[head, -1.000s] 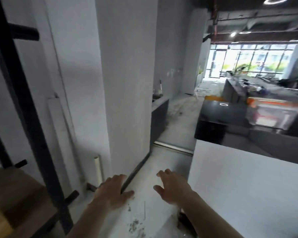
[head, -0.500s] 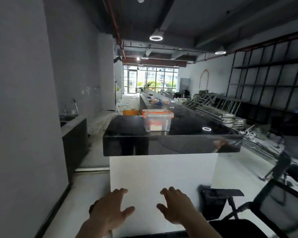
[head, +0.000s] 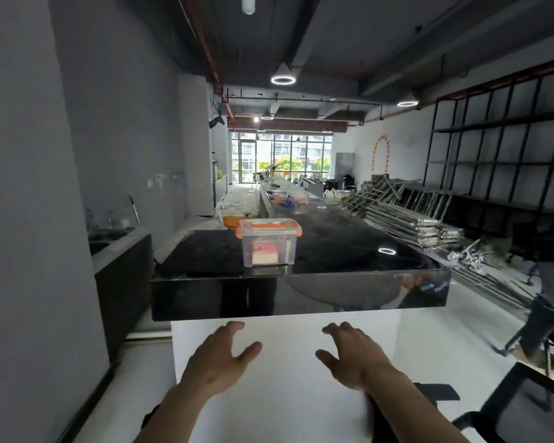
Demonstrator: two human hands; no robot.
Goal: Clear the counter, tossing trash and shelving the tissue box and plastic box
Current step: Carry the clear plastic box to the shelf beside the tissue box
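Long glossy black counter (head: 349, 251) is running away down the room, slab top with a thick polished front edge reflecting ceiling lights, sitting on a plain matte white base (head: 285, 362). Clear plastic box (head: 268, 242) is standing upright on the counter near its front edge, a bit left of the counter's middle; see-through walls, orange rim and clips on the lid, red-and-white contents showing inside, too blurred to identify. More clutter (head: 287, 198) is lying far back on the counter, too small to make out.

Left of the counter a low dark sink unit (head: 119, 251) is sitting against a smooth grey wall (head: 29, 187). Right of the counter a heap of metal frames (head: 406, 215) is lying on the floor, and beyond it black grid shelving (head: 499, 148) is covering the white wall. Black mesh chair (head: 525, 407) is standing at the counter's near right corner. Past the counter's far end, big windows (head: 280, 161) are letting daylight in. Above the counter, bare concrete ceiling, exposed pipes, ring lamps (head: 283, 79).

Left hand (head: 219, 359) and right hand (head: 354, 356) are both hovering in front of the counter base, below the slab edge, palms down, fingers spread wide, holding nothing, well apart from the box.
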